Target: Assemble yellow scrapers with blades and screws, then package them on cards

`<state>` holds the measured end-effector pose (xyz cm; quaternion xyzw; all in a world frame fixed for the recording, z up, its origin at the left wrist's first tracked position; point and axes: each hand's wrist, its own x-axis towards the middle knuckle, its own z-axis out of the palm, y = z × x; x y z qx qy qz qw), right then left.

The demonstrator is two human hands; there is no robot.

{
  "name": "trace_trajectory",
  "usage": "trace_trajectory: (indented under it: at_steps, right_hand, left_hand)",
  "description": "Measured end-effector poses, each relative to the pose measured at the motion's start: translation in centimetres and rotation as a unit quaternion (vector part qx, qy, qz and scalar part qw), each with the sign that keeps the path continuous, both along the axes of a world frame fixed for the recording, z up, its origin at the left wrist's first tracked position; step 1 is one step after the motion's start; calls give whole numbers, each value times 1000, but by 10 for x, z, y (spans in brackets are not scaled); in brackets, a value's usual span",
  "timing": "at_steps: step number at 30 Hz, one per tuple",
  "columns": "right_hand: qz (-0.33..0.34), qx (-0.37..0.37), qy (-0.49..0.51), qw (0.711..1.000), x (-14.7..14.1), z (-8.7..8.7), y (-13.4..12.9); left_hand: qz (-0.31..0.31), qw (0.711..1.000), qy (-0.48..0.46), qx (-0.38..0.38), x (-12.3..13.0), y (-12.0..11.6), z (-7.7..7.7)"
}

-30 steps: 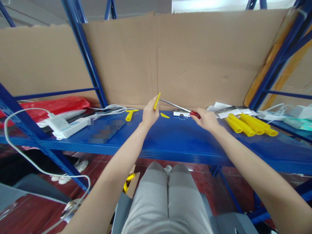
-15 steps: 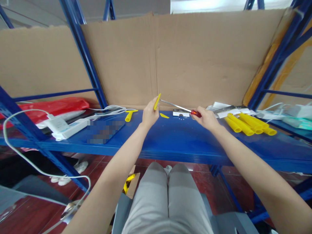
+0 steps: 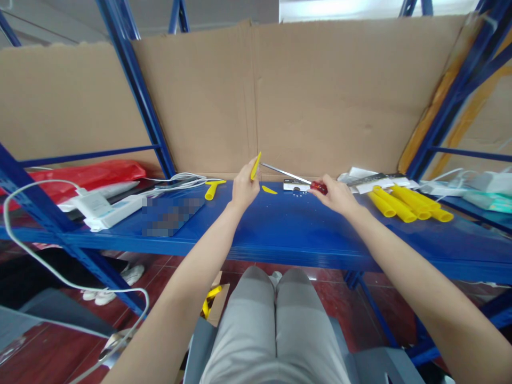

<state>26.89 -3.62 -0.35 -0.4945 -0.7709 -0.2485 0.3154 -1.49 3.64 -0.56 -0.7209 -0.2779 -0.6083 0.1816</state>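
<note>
The left hand, fingers curled closed, grips one yellow piece above the shelf's far side. The right hand is wrapped around one screwdriver, its tip just beside that piece. One yellow scrap lies between the hands, one yellow T-shaped part left, and at least four yellow tubes right.

This looks like a workshop. A blue metal shelf is the work table, with a cardboard wall at twelve o'clock. Yellow tubes lie at three o'clock, a box of yellow bits sits at seven, and a screwdriver is out.
</note>
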Motion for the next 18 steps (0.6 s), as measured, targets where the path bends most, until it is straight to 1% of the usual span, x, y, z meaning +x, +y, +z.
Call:
trace_trajectory:
  at_steps: [3,8,18]
  right_hand:
    - [-15,13,3,1000,2,-1,0]
    - [-25,26,-34,999,2,0,-2]
    - [-41,0,-54,998,-2,0,-3]
  left_hand:
    - [-8,1000,5,-8,0,0,0]
    - [-17,1000,10,-21,1,0,0]
    - [-3,1000,11,-13,0,0,1]
